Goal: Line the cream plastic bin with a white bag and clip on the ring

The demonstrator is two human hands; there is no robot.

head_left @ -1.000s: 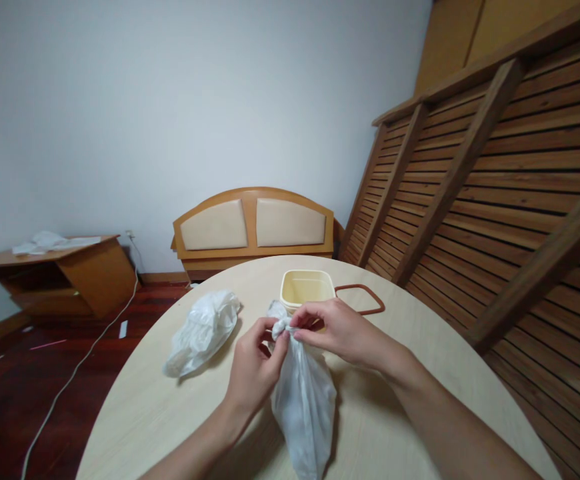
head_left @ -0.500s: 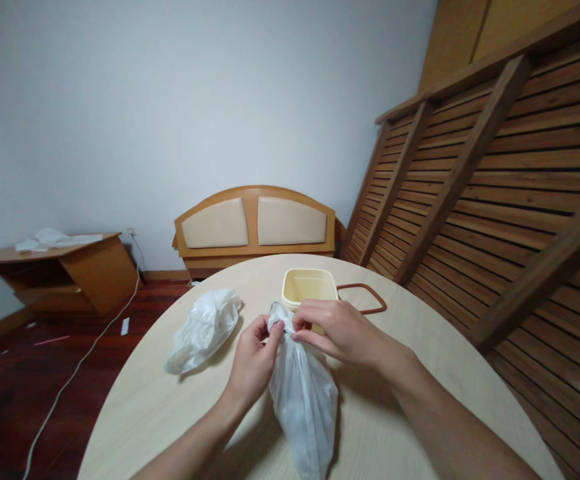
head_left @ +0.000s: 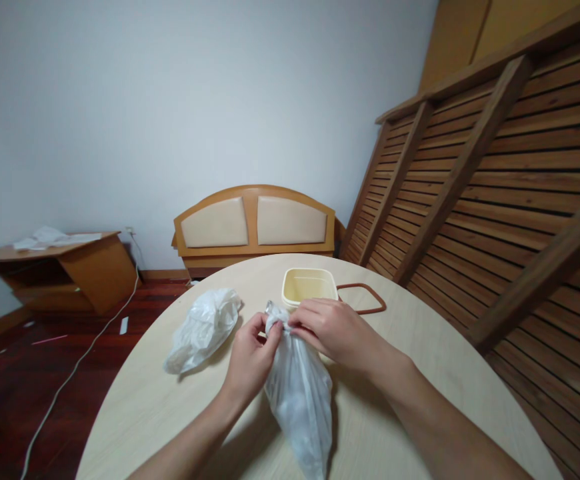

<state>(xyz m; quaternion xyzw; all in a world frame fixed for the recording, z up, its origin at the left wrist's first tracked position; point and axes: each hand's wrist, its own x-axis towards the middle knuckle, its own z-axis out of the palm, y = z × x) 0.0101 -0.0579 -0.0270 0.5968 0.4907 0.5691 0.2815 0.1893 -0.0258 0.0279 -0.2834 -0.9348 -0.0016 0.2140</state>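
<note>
Both hands meet at the gathered, twisted neck of a white plastic bag (head_left: 301,400), whose body hangs down toward me over the table. My left hand (head_left: 255,353) pinches the neck from the left between thumb and fingers. From the right, my right hand (head_left: 330,327) is closed on the same neck, its fingertips partly hidden. What the bag holds shows only as pale shapes through the plastic. Just beyond the hands stands a pale yellow bin (head_left: 310,275), open at the top. A brown rectangular ring (head_left: 370,311) lies beside it on the right.
A second white plastic bag (head_left: 205,330) lies crumpled at the left of the round table (head_left: 145,407). Behind the table are a wooden headboard (head_left: 253,220) and, on the right, a leaning slatted panel (head_left: 450,200). A low cabinet (head_left: 90,273) and a cable (head_left: 77,368) are on the left.
My right hand's fingers have closed in toward the left thumb at the bag's neck. The bag's body has swung slightly left. The bin, ring and other bag stay put.
</note>
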